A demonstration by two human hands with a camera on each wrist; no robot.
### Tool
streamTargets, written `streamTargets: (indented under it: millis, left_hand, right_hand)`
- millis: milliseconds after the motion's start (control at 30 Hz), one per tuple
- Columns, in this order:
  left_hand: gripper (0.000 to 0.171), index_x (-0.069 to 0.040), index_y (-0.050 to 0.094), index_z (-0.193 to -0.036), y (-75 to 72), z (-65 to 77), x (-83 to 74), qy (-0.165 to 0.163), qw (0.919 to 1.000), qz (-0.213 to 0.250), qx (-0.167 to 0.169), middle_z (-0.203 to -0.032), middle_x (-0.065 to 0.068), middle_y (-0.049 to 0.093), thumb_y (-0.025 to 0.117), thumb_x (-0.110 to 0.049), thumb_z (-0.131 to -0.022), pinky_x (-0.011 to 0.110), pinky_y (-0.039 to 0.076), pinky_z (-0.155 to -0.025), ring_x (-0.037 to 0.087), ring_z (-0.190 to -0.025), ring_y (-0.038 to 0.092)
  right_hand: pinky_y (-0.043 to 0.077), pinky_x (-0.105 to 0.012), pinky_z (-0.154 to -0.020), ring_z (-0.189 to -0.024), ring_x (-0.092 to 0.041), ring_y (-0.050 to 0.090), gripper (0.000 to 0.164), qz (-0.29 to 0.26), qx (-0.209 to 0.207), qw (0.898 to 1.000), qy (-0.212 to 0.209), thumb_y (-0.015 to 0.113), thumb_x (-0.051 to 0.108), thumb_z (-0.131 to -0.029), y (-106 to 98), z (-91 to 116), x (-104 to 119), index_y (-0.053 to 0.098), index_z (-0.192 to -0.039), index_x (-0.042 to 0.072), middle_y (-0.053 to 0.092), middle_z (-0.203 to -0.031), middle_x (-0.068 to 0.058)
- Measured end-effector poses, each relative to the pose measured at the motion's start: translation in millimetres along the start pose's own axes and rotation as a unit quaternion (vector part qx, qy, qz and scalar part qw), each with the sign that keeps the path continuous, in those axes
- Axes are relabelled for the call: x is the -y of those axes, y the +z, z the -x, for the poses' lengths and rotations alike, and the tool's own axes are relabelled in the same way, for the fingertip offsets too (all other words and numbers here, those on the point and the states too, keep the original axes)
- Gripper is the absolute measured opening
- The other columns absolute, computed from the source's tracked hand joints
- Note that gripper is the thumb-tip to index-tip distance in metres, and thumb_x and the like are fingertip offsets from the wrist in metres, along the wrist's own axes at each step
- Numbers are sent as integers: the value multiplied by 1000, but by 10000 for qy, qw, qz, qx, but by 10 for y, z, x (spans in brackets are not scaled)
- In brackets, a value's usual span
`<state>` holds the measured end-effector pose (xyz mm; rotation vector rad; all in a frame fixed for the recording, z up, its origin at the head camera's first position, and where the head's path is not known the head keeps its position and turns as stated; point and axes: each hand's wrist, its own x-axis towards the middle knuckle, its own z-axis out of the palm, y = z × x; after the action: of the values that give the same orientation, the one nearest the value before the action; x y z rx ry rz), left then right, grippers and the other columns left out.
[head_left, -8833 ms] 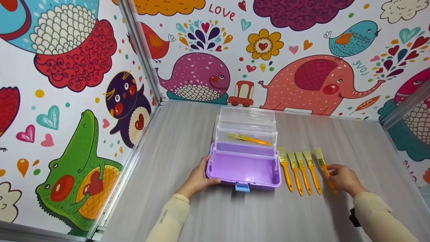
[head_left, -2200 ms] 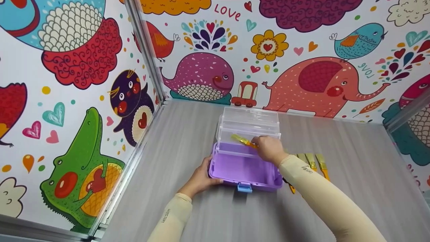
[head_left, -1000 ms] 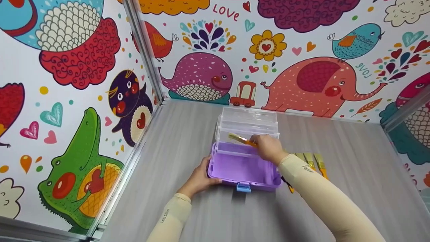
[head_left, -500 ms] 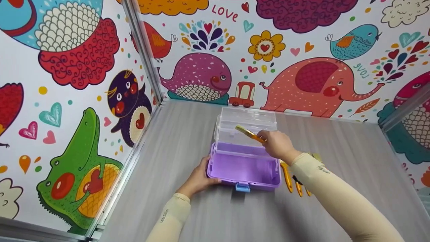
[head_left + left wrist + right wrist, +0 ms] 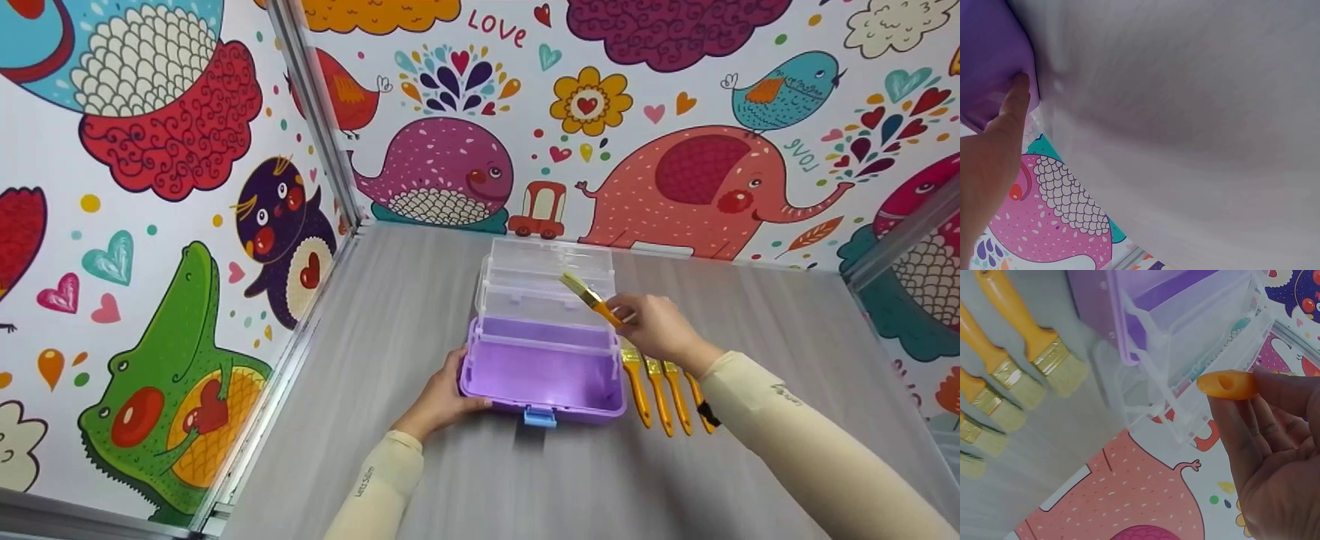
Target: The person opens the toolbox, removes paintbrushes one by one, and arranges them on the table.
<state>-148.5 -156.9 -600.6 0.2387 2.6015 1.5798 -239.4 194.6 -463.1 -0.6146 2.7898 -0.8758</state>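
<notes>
My right hand [image 5: 654, 324] pinches a paintbrush [image 5: 592, 298] by its orange handle, bristles pointing up and left, above the right end of the clear trays [image 5: 525, 300]. In the right wrist view the handle's end [image 5: 1227, 385] sits between thumb and fingertips, and its bristles are not seen. My left hand [image 5: 444, 397] holds the left front corner of the open purple storage box [image 5: 544, 375], thumb at the front rim. In the left wrist view a finger [image 5: 1016, 98] lies along the purple side wall. No brush shows in the trays or the purple base.
Several more paintbrushes [image 5: 658, 397] lie side by side right of the box, bristles away from me, partly hidden by my right hand and wrist. A blue latch [image 5: 540, 417] hangs at the box's front. Printed wall panels [image 5: 675, 187] stand behind and beside the grey tabletop [image 5: 420, 285].
Earlier a paintbrush lay in the clear tray while my right hand held one at the row's right end. Since then, that hand has lifted a brush off the tray, up and right. Left hand stays.
</notes>
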Motion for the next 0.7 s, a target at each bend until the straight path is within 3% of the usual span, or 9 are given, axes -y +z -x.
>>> streamTargets:
  millis: [367, 700]
  left_hand:
    - [105, -8, 29, -153, -3, 1, -34, -189, 9998, 61, 10, -148, 21, 45, 91, -26, -71, 54, 31, -111, 37, -133, 44]
    - [102, -5, 30, -151, 2, -4, 22, -51, 10000, 67, 11, -142, 24, 50, 91, -23, -70, 54, 34, -109, 38, -128, 48]
  right_hand:
    - [58, -46, -79, -94, -33, 69, 38, -288, -104, 9995, -1, 65, -9, -85, -39, 294, -236, 67, -121, 2, 71, -106, -15]
    - [58, -45, -80, -97, -35, 68, 39, -574, -80, 9972, 475, 67, -6, -88, -72, 527, -457, 64, -126, 2, 69, -107, -15]
